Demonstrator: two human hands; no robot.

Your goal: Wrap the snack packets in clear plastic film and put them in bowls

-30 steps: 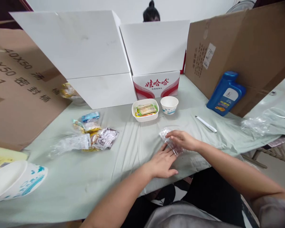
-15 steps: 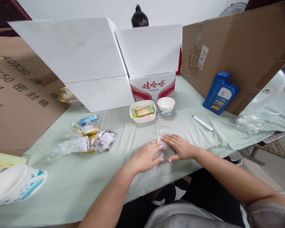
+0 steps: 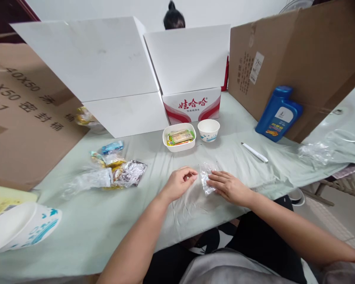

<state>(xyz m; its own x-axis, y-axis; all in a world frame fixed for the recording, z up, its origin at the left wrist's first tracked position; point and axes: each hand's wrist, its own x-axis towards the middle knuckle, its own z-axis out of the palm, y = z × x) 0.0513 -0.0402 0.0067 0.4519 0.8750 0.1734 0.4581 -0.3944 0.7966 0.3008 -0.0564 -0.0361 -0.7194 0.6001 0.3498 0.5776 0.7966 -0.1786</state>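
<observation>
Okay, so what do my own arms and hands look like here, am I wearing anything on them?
The left hand and the right hand are both bare, with no gloves. No ring, watch or bracelet shows on the fingers or wrists, and both forearms are uncovered. A grey short sleeve shows at the right upper arm, in the lower right corner. The left arm leaves the picture still bare, so its sleeve is out of view.

The bag [image 3: 206, 179] was thin clear plastic, crinkled and glossy, on matt, wrinkled pale-green cloth [image 3: 154, 157]. Left of the bag lay a shiny foil packet [image 3: 131, 172]; right of it, a glossy blue plastic bottle [image 3: 279, 113] against matt brown cardboard [image 3: 307, 47].
</observation>
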